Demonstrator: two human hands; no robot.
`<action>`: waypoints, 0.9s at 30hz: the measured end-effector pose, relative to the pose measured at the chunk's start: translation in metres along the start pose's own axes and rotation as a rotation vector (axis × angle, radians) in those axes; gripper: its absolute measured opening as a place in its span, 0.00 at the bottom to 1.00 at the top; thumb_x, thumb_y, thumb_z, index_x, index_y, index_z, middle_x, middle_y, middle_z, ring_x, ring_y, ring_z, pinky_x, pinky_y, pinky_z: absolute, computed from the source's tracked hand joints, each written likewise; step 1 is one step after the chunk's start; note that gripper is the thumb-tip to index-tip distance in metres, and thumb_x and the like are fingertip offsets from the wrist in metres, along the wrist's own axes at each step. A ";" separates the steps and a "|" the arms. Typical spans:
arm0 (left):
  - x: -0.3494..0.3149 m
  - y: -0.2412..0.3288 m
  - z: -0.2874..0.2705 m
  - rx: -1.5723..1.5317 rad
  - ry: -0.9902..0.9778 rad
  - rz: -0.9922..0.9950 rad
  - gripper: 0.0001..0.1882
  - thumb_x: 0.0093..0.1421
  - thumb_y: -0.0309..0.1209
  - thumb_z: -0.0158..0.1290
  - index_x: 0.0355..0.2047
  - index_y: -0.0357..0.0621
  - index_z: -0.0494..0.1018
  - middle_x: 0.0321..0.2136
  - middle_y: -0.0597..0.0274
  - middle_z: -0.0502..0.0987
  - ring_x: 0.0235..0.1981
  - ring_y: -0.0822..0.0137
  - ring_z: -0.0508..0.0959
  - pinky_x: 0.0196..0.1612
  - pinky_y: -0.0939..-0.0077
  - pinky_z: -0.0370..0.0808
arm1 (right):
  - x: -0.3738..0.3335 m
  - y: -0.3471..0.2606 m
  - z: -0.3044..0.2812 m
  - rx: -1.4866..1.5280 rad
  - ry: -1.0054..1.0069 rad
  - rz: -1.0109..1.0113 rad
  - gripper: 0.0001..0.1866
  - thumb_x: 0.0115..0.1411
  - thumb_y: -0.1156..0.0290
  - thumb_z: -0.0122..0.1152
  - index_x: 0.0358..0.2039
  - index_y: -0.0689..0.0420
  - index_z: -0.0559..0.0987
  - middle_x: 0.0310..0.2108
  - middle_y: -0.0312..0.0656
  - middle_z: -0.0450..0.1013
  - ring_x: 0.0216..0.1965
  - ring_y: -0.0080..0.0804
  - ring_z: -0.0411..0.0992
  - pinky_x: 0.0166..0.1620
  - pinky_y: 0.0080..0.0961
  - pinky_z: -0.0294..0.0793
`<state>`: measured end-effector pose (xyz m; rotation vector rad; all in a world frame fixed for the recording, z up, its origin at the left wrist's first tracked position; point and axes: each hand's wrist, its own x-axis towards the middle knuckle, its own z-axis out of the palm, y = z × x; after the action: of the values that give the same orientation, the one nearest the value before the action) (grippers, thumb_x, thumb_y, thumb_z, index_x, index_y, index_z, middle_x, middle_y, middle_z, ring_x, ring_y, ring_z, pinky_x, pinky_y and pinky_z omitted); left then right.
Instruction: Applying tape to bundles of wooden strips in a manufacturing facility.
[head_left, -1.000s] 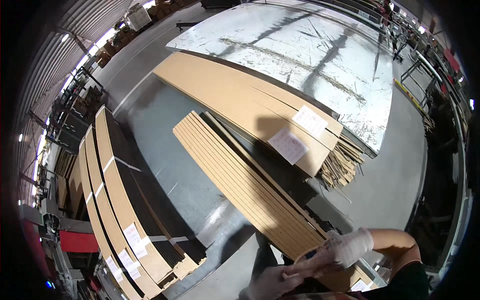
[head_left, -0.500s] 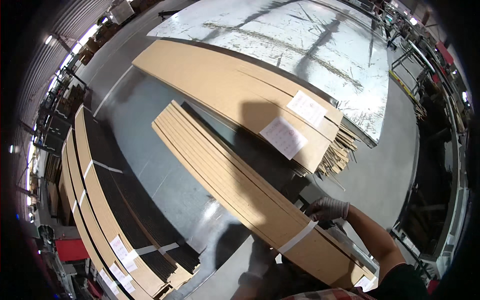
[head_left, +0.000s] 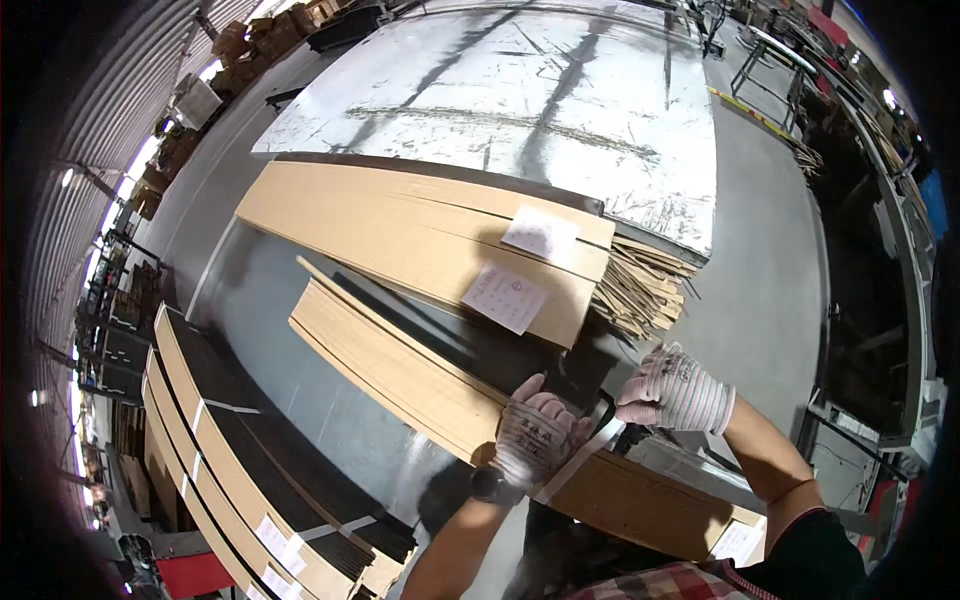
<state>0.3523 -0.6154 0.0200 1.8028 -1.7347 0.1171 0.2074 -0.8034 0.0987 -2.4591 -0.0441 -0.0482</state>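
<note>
Both hands gloved, at the near stack of boards (head_left: 385, 358), which lies slantwise from the middle of the scene to the near right. A white strap (head_left: 572, 466) crosses its top, slanting up toward the hands. Right hand (head_left: 676, 390) on the far right side of the strap: fingers curled together, pinching the strap's upper end. A small dark piece (head_left: 604, 407) sits just beside those fingertips — kind not clear. Left hand (head_left: 538, 434) over the boards, just left of the strap, fingers bent; cannot tell whether they grip the strap or only rest by it. Dark watch (head_left: 491, 486) on the left wrist. Paper sheet (head_left: 738, 541) on the stack's near right end. Beyond: a wider far stack (head_left: 400, 218) bearing two paper labels (head_left: 505, 297), with thin loose strips (head_left: 648, 285) at its right end — then a large scuffed pale table (head_left: 440, 85). Far left of the hands: long strapped bundles (head_left: 228, 455).
</note>
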 end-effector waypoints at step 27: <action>-0.141 0.116 0.003 -0.843 0.505 -1.481 0.11 0.55 0.29 0.47 0.17 0.38 0.69 0.15 0.62 0.70 0.18 0.70 0.69 0.30 0.75 0.71 | -0.032 -0.083 0.156 -0.331 0.013 0.394 0.58 0.35 0.46 0.66 0.58 0.72 0.53 0.54 0.62 0.55 0.53 0.54 0.58 0.54 0.49 0.56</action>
<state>0.2255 -0.4865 -0.0060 1.6796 0.1844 -0.6105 0.1753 -0.6411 0.0281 -2.7492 0.4896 0.1088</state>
